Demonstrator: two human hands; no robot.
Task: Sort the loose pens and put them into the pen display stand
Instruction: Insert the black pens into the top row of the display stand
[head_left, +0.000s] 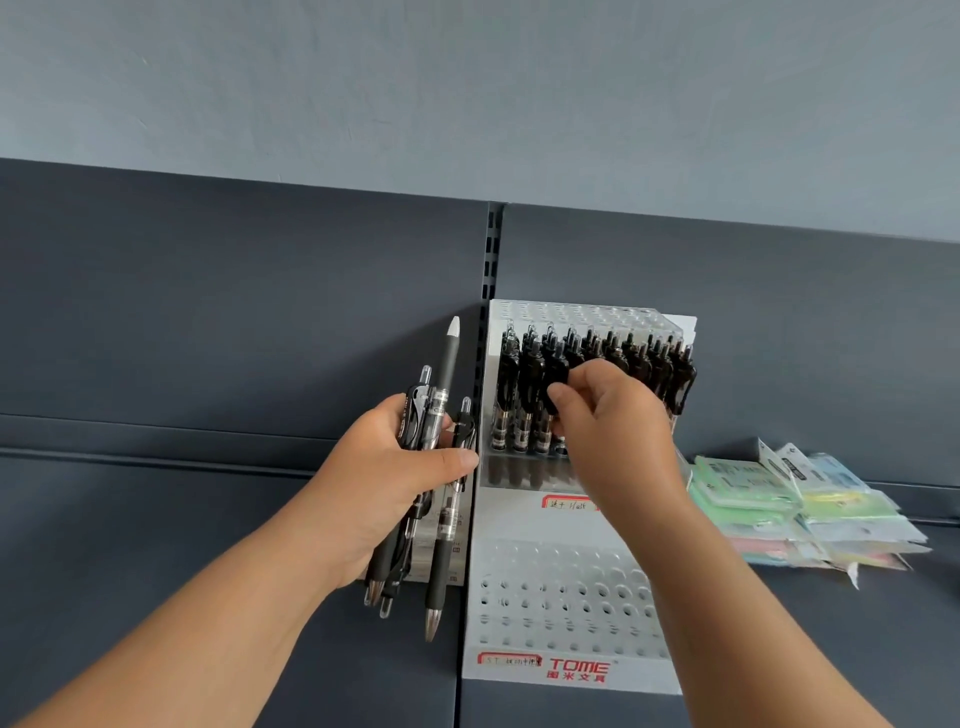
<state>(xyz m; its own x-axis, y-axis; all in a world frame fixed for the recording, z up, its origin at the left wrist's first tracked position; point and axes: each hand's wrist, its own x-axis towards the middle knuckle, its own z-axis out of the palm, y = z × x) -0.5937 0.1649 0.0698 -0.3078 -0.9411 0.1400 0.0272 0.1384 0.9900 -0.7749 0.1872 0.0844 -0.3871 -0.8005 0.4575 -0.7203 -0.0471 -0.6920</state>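
Observation:
A white tiered pen display stand (566, 597) sits on the dark shelf. Its upper tier holds a row of black pens (644, 364); the lower tier's holes stand without pens. My left hand (387, 467) grips a bundle of several loose black pens (441, 415) just left of the stand, tips pointing down. My right hand (613, 426) reaches over the upper tier and pinches the clip end of one black pen (556, 374) standing in the row.
A pile of pastel packaged items (795, 504) lies on the shelf right of the stand. A slotted upright (493, 249) runs behind the stand between two dark back panels. The dark shelf (156, 519) stretches to the left.

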